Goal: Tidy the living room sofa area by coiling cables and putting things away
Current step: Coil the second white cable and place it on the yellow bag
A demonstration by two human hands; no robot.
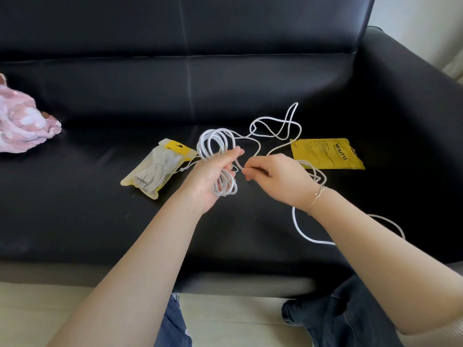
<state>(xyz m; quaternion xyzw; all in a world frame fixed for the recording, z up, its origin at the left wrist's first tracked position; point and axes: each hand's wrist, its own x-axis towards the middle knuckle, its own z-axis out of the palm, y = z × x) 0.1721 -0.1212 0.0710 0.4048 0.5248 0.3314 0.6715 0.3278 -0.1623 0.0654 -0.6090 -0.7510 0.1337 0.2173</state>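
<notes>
Head view looks down on a black leather sofa (100, 209), with both bare forearms reaching in from the bottom edge over its seat. The left hand (213, 176) grasps a coil of white cable (215, 146): thumb and fingers are curled round the middle of the bundle, so loops stand up above the fist and more loops hang below it. The right hand (278, 179), with a thin bracelet (316, 196) at the wrist, pinches a single strand of the same cable between thumb and fingertips, just beside the coil. From there the loose cable runs away over the seat in open loops, some lying behind the hands toward the backrest, some passing under the right wrist and curving out along the front part of the cushion to the right.

On the seat to the left of the coil lies a clear pouch with a yellow top (157, 169), holding another bundled white cable. To the right, behind the right hand, lies a flat yellow packet (328, 154) with dark print, and the loose cable crosses its near corner. A pink and white cloth (22, 121) sits crumpled at the far left of the seat. Dark trouser legs (350, 314) show below, over a pale floor (238, 319).
</notes>
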